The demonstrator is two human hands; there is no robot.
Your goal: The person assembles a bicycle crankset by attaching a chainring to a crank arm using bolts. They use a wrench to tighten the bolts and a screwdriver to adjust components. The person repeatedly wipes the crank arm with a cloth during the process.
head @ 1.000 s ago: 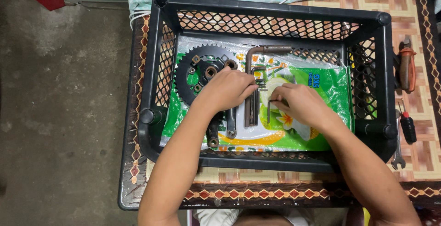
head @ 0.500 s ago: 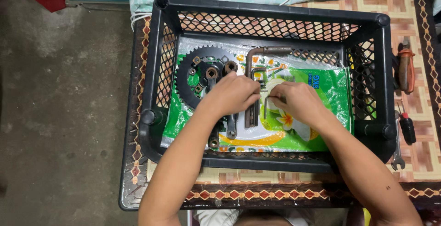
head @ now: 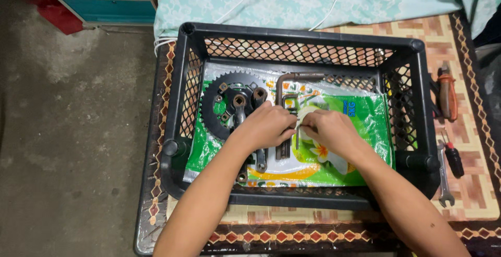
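Left hand and right hand met mid-crate, fingers pinched on small part, identity unclear; chainring lay untouched leftward, work unfinished.

Both forearms reach forward, left hand and right hand meeting fingertip to fingertip, fingers curled in a pinching grip.
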